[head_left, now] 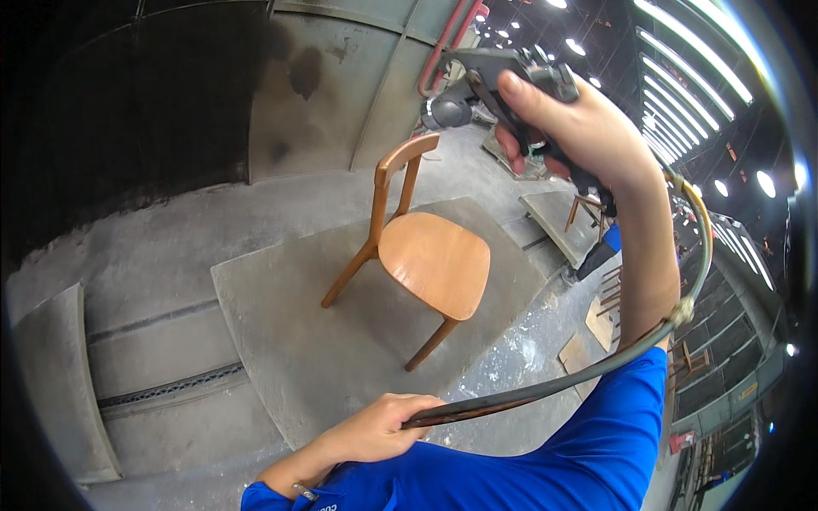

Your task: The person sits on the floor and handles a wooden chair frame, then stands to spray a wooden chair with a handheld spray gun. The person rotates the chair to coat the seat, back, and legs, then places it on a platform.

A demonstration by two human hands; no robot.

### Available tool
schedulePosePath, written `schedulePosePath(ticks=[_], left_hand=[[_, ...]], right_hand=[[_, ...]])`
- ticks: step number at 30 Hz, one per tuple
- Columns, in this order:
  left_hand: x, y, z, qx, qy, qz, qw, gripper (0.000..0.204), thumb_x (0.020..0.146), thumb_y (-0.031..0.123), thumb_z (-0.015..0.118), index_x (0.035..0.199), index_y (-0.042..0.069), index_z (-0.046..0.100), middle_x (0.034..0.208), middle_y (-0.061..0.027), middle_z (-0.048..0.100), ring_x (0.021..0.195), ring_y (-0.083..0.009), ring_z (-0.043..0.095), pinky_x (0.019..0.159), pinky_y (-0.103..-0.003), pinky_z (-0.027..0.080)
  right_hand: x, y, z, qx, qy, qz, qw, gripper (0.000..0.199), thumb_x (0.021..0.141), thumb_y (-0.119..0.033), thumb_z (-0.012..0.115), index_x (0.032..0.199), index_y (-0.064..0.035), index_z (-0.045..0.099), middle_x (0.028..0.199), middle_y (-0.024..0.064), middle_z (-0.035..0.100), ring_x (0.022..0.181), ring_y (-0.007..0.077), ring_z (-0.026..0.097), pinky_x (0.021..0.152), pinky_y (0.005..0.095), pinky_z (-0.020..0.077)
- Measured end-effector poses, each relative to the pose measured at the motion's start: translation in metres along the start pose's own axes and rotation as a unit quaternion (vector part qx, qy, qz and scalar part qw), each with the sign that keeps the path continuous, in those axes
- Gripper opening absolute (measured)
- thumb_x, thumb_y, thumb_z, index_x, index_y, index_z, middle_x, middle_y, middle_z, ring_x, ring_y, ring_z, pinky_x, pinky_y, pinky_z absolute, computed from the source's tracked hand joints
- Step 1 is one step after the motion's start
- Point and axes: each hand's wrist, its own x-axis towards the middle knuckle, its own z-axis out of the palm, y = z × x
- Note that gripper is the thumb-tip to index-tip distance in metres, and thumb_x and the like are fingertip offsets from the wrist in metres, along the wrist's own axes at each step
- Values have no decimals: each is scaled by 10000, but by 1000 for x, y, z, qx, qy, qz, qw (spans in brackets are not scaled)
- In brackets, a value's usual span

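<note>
Raised at the upper right, my right hand point(554, 119) is closed round a dark spray gun point(490, 72), its front end directed to the left above the chair. A hose point(545, 389) runs from the gun, loops past my right forearm and comes down to my left hand point(383, 430). The fingers of that hand wrap round the hose, low in front of my body. Beyond it a wooden chair point(436, 262) with a rounded seat and curved backrest stands upright on a grey square board point(281, 315). Neither hand touches the chair.
A slotted track with a chain point(170, 387) crosses the floor to the left, beside another grey board point(64, 387). Behind the chair rises a stained metal wall point(315, 94) with red pipes point(443, 47). Another person's blue-clad leg point(601, 254) and more chairs point(690, 362) are at right.
</note>
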Motion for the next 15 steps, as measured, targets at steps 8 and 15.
schedulePosePath(ticks=[8,15], left_hand=[[16,13,-15,-45,3,18,999,277,882,-2,630,1158,1,647,792,-69,651,713,-161,630,643,-311,492],[5,1,-30,-61,-5,-10,998,313,894,4,604,1206,-9,615,854,-135,649,748,-211,623,693,-327,490]], right_hand=[[122,35,-5,-181,67,59,979,648,901,-665,591,765,-39,687,612,32,659,492,111,601,464,247,468],[180,100,-15,-179,149,134,963,565,921,-615,617,835,-61,682,616,2,637,492,87,598,414,235,415]])
